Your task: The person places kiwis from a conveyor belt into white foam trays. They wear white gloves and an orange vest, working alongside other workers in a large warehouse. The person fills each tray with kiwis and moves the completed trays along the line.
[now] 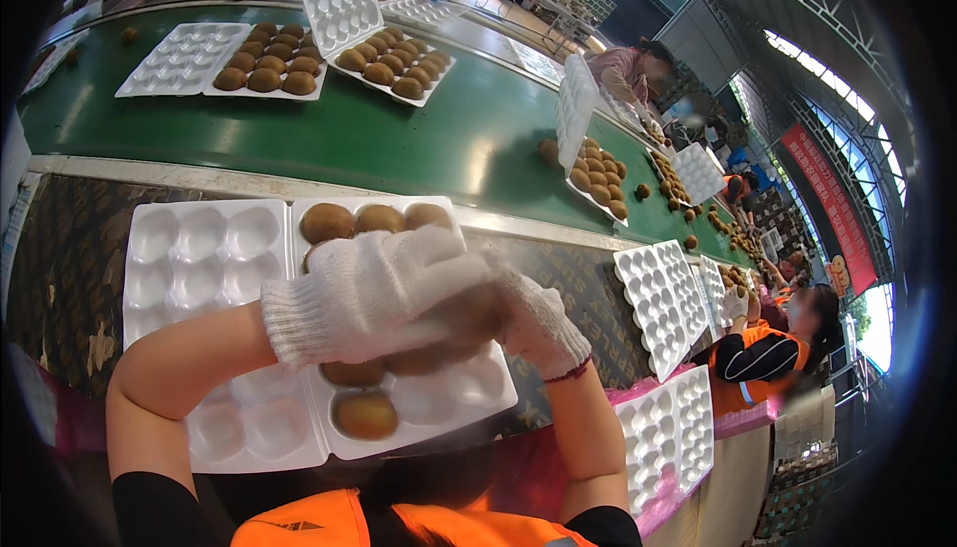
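Note:
My left hand (pixel 381 293), in a white knit glove, reaches across the right half of an open white moulded tray (pixel 482 427). My right hand (pixel 534 315), gloved too, meets it at the tray's right edge. Between them is a brown kiwifruit (pixel 478 311), blurred, with the fingers of both hands around it. Several kiwifruit sit in the cups of the right half, among them one at the near left (pixel 365 416) and one at the far left (pixel 327 223). Two cups near the front right hold nothing. The left half (pixel 224 270) has empty cups. My left hand hides the middle cups.
Past the tray runs a green conveyor belt (pixel 478 166) with filled kiwifruit trays (pixel 269 61) and loose kiwifruit (pixel 642 190). Empty trays (pixel 662 300) lie to the right. A person in an orange vest (pixel 759 360) works beyond them, and others stand across the belt.

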Action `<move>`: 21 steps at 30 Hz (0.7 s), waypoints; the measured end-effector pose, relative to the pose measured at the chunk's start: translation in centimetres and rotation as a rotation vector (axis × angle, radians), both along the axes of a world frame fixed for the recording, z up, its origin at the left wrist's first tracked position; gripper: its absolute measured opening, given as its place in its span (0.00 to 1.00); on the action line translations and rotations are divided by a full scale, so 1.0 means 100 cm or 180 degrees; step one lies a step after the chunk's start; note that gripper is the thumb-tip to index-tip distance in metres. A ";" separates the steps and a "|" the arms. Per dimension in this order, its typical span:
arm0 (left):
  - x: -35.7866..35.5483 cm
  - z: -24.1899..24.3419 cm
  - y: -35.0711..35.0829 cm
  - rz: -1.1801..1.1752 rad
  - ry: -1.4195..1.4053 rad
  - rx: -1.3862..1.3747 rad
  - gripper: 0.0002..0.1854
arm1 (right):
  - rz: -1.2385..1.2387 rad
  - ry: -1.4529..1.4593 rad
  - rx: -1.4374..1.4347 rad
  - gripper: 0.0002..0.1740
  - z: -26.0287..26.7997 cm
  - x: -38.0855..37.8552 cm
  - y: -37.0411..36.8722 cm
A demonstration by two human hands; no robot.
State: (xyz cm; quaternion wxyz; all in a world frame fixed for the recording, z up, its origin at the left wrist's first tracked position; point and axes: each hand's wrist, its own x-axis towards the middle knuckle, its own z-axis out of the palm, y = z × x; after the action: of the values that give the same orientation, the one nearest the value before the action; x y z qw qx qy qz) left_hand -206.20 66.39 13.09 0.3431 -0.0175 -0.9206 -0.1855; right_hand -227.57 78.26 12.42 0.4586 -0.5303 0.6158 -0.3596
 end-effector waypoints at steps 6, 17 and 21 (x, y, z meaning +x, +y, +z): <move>-0.003 0.024 0.032 0.0380 -0.0615 0.0550 0.34 | -0.0199 -0.1304 -0.0054 0.30 0.010 -0.023 0.038; -0.039 0.001 0.107 0.0099 -0.0968 -0.0306 0.23 | -0.1347 -0.0150 -0.1619 0.33 -0.057 -0.025 0.132; -0.043 0.024 0.099 0.0158 -0.1788 0.0438 0.26 | -0.0852 0.0787 -0.1216 0.40 -0.038 -0.014 0.156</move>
State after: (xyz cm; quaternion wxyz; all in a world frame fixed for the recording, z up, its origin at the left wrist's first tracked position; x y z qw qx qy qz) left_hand -210.53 76.29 15.45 0.0795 0.0804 -0.9650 -0.2367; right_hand -228.99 93.82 8.57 0.2198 -0.5610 0.6528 -0.4592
